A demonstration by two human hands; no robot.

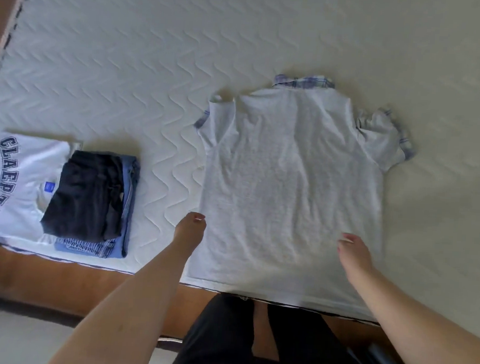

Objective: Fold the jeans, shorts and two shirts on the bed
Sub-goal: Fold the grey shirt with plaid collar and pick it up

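A white polo shirt (286, 179) with a plaid collar and plaid sleeve cuffs lies spread flat, back up, on the bed (128, 62), its hem at the near edge. My left hand (189, 230) rests with straight fingers at the shirt's left side seam. My right hand (354, 253) lies flat on the shirt's lower right part. At the left, folded dark shorts (87, 195) sit on folded blue jeans (128, 203), next to a folded white T-shirt (16, 185) with dark blue lettering.
The quilted white mattress stretches far behind and to the right of the polo shirt. A brown wooden bed frame (58, 280) runs along the near edge. My dark trousers (223, 338) are below it.
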